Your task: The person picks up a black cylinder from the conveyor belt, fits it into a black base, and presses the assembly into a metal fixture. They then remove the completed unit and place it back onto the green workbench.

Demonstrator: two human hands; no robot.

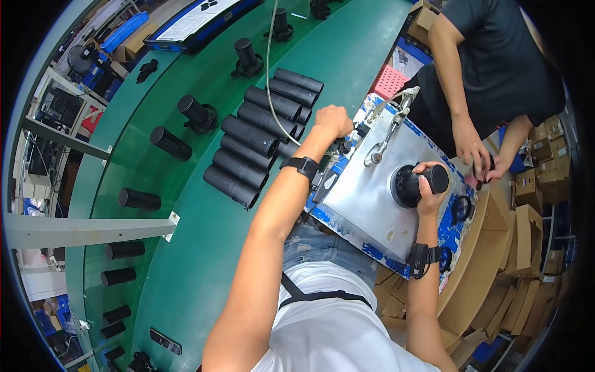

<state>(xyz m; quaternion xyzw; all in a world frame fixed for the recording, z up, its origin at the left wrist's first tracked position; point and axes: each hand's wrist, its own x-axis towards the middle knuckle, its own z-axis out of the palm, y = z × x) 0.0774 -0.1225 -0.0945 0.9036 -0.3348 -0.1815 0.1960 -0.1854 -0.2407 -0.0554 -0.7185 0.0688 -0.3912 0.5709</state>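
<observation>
My right hand (432, 193) is wrapped round a black cylindrical part with a wide flanged base (406, 186). That part rests on the bare metal plate (356, 192) of a worn blue-and-white fixture. At the fixture's upper left corner my left hand (334, 121) is closed in a fist beside small black fittings (344, 145); whatever its fingers grip is hidden. A metal lever clamp (390, 133) is mounted on the plate between my hands. Left of my left forearm, several black ribbed tubes (248, 133) lie side by side on the green work surface (186, 248).
Black flanged parts (197, 115) and short black cylinders (139, 199) line the green bench's left side. A pale hose (268, 68) hangs over the tubes. Right of the fixture, a co-worker's hands (474, 152) hold a small dark piece above a cardboard box (486, 229). A phone (165, 341) lies lower left.
</observation>
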